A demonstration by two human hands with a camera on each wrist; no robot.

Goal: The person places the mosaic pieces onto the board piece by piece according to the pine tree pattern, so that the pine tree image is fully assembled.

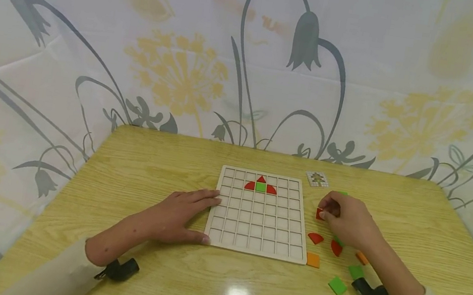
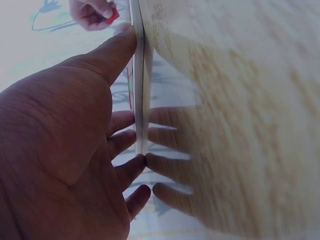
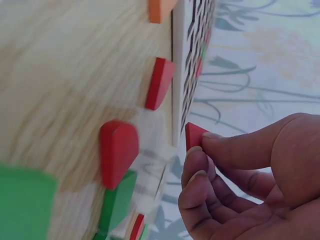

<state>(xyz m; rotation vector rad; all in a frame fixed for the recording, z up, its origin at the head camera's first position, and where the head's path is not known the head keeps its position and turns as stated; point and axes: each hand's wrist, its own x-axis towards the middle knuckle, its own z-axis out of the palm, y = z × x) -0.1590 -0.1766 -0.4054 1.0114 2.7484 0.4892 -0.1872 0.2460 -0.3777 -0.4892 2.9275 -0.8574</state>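
Note:
Between thumb and fingertips, my right hand [image 1: 351, 221] pinches a small red tile [image 3: 194, 135], just off the right side of a pale wooden grid board [image 1: 234, 223]. Part of that tile is hidden by the fingers. My left hand [image 1: 178, 215] lies at the board's left edge with fingers extended, fingertips on the rim and thumb near the lower corner. Near the top of the grid, a green square [image 1: 260, 187] sits between two red quarter-round tiles, one being the left tile [image 1: 250, 186], below a red triangle [image 1: 261, 179].
Loose tiles lie right of the board: a red quarter-round [image 1: 315, 238], another red one [image 1: 335, 248] overlapping green, an orange square [image 1: 313, 260] against the board, and a green square [image 1: 337, 286]. A small pattern card [image 1: 317, 179] lies behind. A patterned cloth [image 1: 267, 96] hangs beyond the table.

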